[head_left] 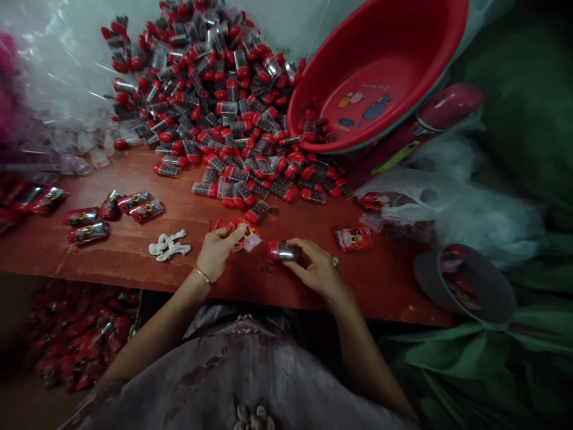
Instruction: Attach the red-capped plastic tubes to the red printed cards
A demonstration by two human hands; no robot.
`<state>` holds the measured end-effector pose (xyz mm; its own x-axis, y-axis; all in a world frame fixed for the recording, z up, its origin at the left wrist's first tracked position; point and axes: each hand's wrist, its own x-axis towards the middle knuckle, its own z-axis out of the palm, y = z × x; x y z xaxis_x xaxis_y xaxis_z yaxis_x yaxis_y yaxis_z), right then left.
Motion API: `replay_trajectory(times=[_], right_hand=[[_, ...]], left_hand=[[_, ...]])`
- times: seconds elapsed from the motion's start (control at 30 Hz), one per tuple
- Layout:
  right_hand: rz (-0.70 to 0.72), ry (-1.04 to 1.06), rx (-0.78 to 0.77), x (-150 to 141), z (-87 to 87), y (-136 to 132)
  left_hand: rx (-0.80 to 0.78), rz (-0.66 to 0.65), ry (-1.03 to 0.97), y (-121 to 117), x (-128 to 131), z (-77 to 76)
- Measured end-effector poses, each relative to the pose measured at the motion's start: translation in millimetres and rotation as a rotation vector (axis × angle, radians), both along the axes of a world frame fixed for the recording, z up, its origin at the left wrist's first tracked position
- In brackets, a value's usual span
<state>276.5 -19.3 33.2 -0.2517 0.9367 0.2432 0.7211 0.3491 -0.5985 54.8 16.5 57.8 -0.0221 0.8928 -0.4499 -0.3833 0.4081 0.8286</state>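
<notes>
My left hand (218, 249) pinches a small red printed plastic packet (250, 237) between thumb and fingers, just above the table. To its right, my right hand (317, 266) is closed round one end of a small clear container with a red cap (283, 251); the cap points toward the packet, and the two are apart. Dark contents show through the container's wall. Straight ahead, a large heap of the same red-capped containers (233, 107) covers the back of the table. Another flat red packet (353, 239) lies to the right of my right hand.
A red basin (380, 65) leans tilted at the back right, beside a pink thermos-like bottle (452, 107). A grey tub (465, 286) stands at the right edge. Filled red packets (88, 233) and a crumpled white thing (170, 245) lie left. More packets (80, 334) pile below the table.
</notes>
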Motion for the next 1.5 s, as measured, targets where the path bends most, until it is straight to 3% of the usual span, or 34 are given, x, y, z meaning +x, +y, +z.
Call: replay_trajectory(times=[0.1, 0.27, 0.47, 0.7, 0.9, 1.03, 1.37, 1.5], right_hand=[[-0.046, 0.132, 0.085, -6, 11.1, -18], [-0.013, 0.115, 0.12, -21, 24.9, -26], [-0.052, 0.14, 0.099, -30, 17.4, -27], [-0.09, 0.169, 0.084, -32, 13.6, -30], [-0.087, 0.168, 0.076, -34, 12.7, -32], [-0.115, 0.163, 0.095, -35, 15.8, -34], [-0.13, 0.187, 0.07, -34, 14.8, -32], [-0.177, 0.207, 0.093, -36, 11.7, -30]], left_hand=[[-0.018, -0.037, -0.003, 0, 1, -0.3], [0.019, -0.126, 0.001, -1, 5, 0.8], [0.088, -0.145, 0.037, 0, 1, 6.4], [0.015, -0.216, -0.041, 2, 2, 4.8], [-0.029, -0.093, -0.033, 3, 6, 3.8], [-0.027, -0.104, 0.0, 4, 6, 1.9], [0.281, -0.291, 0.209, -3, 3, -2.4], [0.254, -0.306, 0.191, -7, 8, -2.2]])
